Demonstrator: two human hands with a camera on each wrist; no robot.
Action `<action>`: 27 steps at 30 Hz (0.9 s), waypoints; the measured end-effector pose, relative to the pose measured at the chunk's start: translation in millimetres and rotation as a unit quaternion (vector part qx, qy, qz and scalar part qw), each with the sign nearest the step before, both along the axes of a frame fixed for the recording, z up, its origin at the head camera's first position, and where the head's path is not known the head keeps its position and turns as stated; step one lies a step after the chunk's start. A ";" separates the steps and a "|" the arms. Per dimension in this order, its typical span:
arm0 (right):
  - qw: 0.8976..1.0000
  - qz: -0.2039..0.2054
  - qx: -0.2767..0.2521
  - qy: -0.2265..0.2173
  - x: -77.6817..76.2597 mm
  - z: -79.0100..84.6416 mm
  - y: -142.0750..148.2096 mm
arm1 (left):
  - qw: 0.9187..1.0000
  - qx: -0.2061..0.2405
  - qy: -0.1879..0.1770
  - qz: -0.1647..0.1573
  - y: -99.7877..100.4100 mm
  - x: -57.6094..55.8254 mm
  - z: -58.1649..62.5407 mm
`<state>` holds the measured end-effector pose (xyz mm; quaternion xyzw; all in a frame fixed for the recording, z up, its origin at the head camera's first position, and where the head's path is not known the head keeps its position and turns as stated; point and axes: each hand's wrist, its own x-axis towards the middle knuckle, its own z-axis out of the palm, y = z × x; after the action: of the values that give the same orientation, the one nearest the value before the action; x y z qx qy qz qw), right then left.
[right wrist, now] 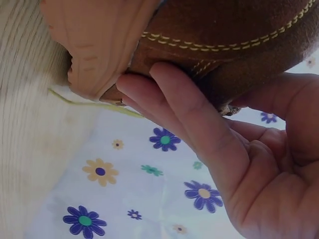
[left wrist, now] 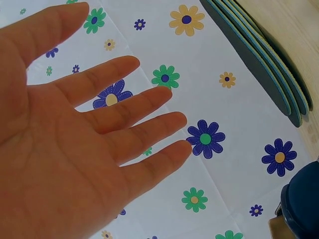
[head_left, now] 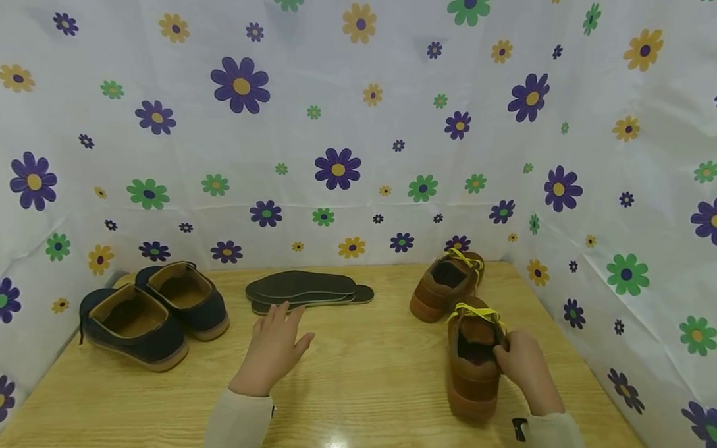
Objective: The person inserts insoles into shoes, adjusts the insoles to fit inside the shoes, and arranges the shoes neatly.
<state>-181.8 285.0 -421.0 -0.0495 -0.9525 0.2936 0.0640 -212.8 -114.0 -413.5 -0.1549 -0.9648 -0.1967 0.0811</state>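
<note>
At the right front, my right hand (head_left: pixel 525 363) grips the side of a brown shoe (head_left: pixel 473 388) with yellow laces, thumb at its opening. The right wrist view shows the fingers against its stitched brown side (right wrist: pixel 214 30), above the pale tan sole (right wrist: pixel 104 45). My left hand (head_left: pixel 274 352) is held out with spread, straight fingers and holds nothing, its fingertips overlapping the near edge of a stack of dark insoles (head_left: pixel 301 285) in the head view. In the left wrist view the palm (left wrist: pixel 75 144) is bare and the layered insoles (left wrist: pixel 264 55) lie beyond the fingers.
A second brown shoe (head_left: pixel 438 290) with yellow laces stands behind the gripped one. Two navy shoes, one nearer (head_left: pixel 137 327) and one behind (head_left: pixel 186 296), stand at the left of the wooden table (head_left: pixel 364 388). Flower-printed white cloth (head_left: pixel 308 127) walls the back and sides.
</note>
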 end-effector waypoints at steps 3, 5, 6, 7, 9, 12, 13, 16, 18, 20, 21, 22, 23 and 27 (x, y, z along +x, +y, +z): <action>1.000 0.006 -0.006 -0.010 7.5 0.9 -1.9 | 1.000 0.002 -0.002 0.000 0.8 1.2 -0.8; 1.000 0.014 -0.011 -0.010 12.6 1.4 -3.1 | 1.000 0.003 -0.001 -0.001 1.5 2.0 -0.7; 1.000 0.017 -0.015 -0.010 15.0 1.6 -3.6 | 1.000 0.003 0.000 -0.001 1.8 2.4 -0.5; 1.000 0.021 -0.018 -0.009 17.1 1.4 -3.5 | 1.000 0.003 0.000 -0.002 2.0 2.5 -0.5; 0.999 0.029 -0.015 0.006 19.8 -0.3 -3.3 | 1.000 0.002 0.002 -0.003 2.4 3.1 0.1; 0.999 0.039 -0.024 0.006 22.9 0.0 -3.9 | 1.000 0.001 0.004 -0.007 2.6 3.3 0.6; 0.999 0.040 -0.024 0.004 23.9 0.7 -4.6 | 1.000 0.001 0.004 -0.008 2.8 3.4 0.8; 0.998 0.045 -0.035 -0.013 26.8 4.1 -7.8 | 1.000 0.000 0.006 -0.011 3.9 3.4 1.0; 0.998 0.047 -0.041 -0.023 28.6 5.5 -9.8 | 1.000 0.000 0.006 -0.012 4.9 3.9 0.9; 0.997 0.052 -0.046 -0.022 29.8 5.7 -10.8 | 1.000 -0.002 0.008 -0.011 6.0 4.2 0.2; 0.997 0.055 -0.048 -0.020 30.5 5.8 -11.1 | 1.000 -0.002 0.010 -0.011 6.6 4.4 0.0; 0.997 0.059 -0.050 -0.019 30.9 5.8 -11.5 | 1.000 -0.003 0.010 -0.010 6.9 4.3 -0.3; 0.996 0.065 -0.053 -0.018 31.3 5.6 -11.6 | 1.000 -0.003 0.011 -0.010 7.3 4.3 -0.6; 0.994 0.095 -0.059 -0.004 31.9 3.1 -11.1 | 1.000 -0.004 0.012 -0.011 8.6 3.6 -1.5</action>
<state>-149.9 274.0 -417.9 0.0365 -0.9342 0.3537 0.0290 -209.3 -105.4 -414.9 -0.1682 -0.9627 -0.1919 0.0901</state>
